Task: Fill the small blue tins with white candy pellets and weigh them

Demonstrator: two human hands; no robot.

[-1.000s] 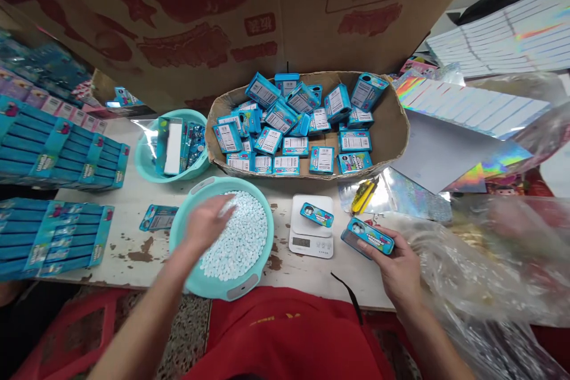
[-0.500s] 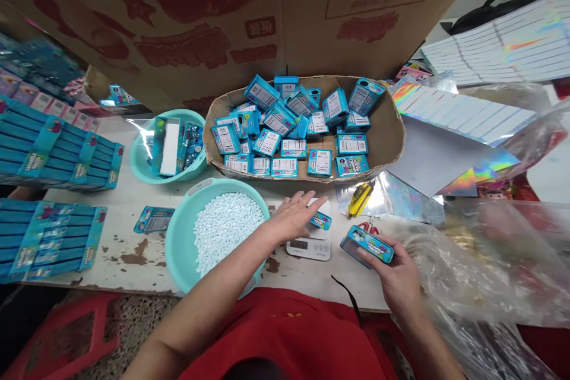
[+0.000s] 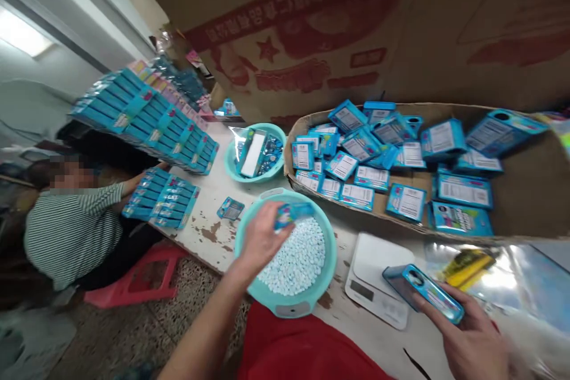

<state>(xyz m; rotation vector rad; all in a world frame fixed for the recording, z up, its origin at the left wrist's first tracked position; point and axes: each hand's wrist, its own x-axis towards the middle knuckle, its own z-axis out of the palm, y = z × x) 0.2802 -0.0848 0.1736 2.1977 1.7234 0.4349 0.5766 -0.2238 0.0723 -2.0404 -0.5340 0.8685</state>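
My left hand [image 3: 262,237] is closed on a small blue box [image 3: 294,215], blurred by motion, above a turquoise basin [image 3: 330,261]. White pellets [image 3: 296,261] fill much of the basin. At the lower right, my right hand [image 3: 467,326] grips another blue box [image 3: 427,294], whose round top opening shows. That box is beside a white kitchen scale [image 3: 378,267], overlapping its right edge in the view. Behind them, a long cardboard tray [image 3: 529,208] holds several blue boxes [image 3: 405,202] lying at various angles.
A smaller basin [image 3: 256,177] with shiny blue pieces stands behind the pellet basin. Stacked blue packs [image 3: 155,124] are at the left, near a seated person [image 3: 71,231] in stripes. A yellow cutter [image 3: 469,267] lies right of the scale. A large carton [image 3: 312,29] rises behind.
My left hand has moved from the scale to over the pellet basin, carrying the blue box. The view has turned left, bringing the seated person into sight. My right hand still holds its box.
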